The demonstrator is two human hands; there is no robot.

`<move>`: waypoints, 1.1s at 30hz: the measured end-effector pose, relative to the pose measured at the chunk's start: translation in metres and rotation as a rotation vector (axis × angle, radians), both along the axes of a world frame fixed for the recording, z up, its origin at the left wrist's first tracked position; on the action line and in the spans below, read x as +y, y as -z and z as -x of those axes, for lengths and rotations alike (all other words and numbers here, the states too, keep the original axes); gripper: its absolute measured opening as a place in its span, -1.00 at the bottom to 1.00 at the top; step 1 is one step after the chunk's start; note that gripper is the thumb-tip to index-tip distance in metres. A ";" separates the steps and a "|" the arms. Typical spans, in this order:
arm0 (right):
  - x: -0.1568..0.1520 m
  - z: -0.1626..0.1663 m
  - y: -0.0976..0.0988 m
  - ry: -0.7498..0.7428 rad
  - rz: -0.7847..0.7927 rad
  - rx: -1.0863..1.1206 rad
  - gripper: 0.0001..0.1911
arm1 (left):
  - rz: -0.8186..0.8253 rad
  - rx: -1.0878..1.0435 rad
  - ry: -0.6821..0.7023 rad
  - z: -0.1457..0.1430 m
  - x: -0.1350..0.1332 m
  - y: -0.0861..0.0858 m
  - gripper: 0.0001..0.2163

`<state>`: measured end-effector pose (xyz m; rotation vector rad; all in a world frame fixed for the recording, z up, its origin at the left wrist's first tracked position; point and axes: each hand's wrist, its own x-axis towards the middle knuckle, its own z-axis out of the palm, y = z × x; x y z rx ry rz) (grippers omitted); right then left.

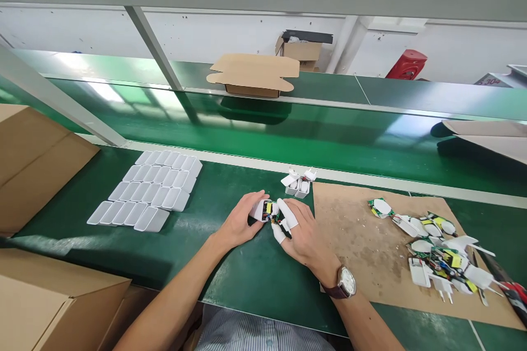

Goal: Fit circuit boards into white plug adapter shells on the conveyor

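Observation:
My left hand [242, 218] is closed around a white plastic charger housing [257, 210] whose open end faces right. Against that opening my right hand [302, 230], with white finger cots on its fingertips, pinches a small circuit board [276, 214] with a yellow component. How far the board sits inside the housing I cannot tell. Just beyond my hands stand white housings with plug parts and wires [297, 184]. To the left, white open-topped housings [150, 181] are lined up in rows.
Right of my hands, a brown cardboard sheet [349, 241] bears a pile of circuit boards with plugs [444, 258] and red-handled pliers [514, 288]. Cardboard boxes [41, 164] stand at left. A flattened-open carton [255, 68] rests on the shelf behind the green conveyor belt [329, 140].

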<state>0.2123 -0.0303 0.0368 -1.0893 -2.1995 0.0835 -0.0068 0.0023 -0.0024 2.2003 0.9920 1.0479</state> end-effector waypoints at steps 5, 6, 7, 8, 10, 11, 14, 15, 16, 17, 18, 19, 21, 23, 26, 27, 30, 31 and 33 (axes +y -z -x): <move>0.001 0.000 0.004 -0.017 0.029 0.009 -0.28 | 0.020 -0.008 0.011 -0.002 0.000 0.000 -0.33; 0.001 0.001 0.004 -0.026 0.032 0.012 -0.29 | 0.028 -0.008 0.032 -0.003 0.000 -0.001 -0.34; 0.001 0.001 0.005 -0.035 0.036 0.018 -0.31 | 0.036 -0.007 0.062 -0.004 -0.001 -0.001 -0.36; 0.001 0.001 0.005 -0.040 0.041 0.031 -0.33 | 0.040 -0.007 0.090 -0.004 -0.001 0.000 -0.38; 0.000 -0.001 0.006 -0.049 0.056 0.082 -0.35 | 0.016 0.001 0.109 -0.006 -0.003 0.000 -0.39; 0.001 -0.002 0.006 -0.053 0.071 0.119 -0.36 | -0.005 0.012 0.093 -0.006 -0.004 0.000 -0.39; 0.003 -0.007 0.006 -0.073 0.150 0.249 -0.55 | -0.002 0.014 0.047 -0.005 -0.005 0.002 -0.46; 0.004 -0.008 0.007 -0.071 0.182 0.291 -0.60 | 0.033 -0.010 0.052 -0.004 -0.005 0.002 -0.51; 0.006 -0.009 0.008 -0.059 0.206 0.326 -0.61 | 0.079 -0.047 0.059 -0.003 -0.005 0.003 -0.55; 0.007 -0.009 0.010 -0.051 0.219 0.345 -0.62 | 0.127 -0.091 0.062 -0.002 -0.005 0.003 -0.58; 0.008 -0.008 0.011 -0.051 0.226 0.345 -0.63 | 0.173 -0.130 0.055 -0.001 -0.004 0.003 -0.61; 0.009 -0.007 0.013 -0.063 0.231 0.327 -0.63 | 0.214 -0.160 0.039 -0.001 -0.004 0.003 -0.62; 0.009 -0.004 0.018 -0.113 0.247 0.263 -0.59 | 0.281 -0.192 0.010 -0.001 -0.004 0.001 -0.61; 0.009 -0.001 0.022 -0.148 0.252 0.202 -0.55 | 0.319 -0.196 -0.014 -0.002 -0.005 -0.001 -0.63; 0.007 0.000 0.028 -0.125 0.223 0.149 -0.52 | 0.335 -0.162 -0.056 -0.003 -0.008 -0.003 -0.64; 0.007 0.000 0.029 -0.112 0.218 0.141 -0.50 | 0.334 -0.144 -0.071 -0.003 -0.008 -0.003 -0.61; 0.005 -0.001 0.029 -0.078 0.227 0.164 -0.43 | 0.310 -0.115 -0.081 -0.001 -0.010 -0.001 -0.47; 0.004 -0.001 0.028 -0.063 0.223 0.182 -0.42 | 0.294 -0.120 -0.072 -0.001 -0.011 0.000 -0.42; 0.005 0.000 0.025 -0.040 0.208 0.197 -0.43 | 0.265 -0.139 -0.047 0.000 -0.011 0.002 -0.35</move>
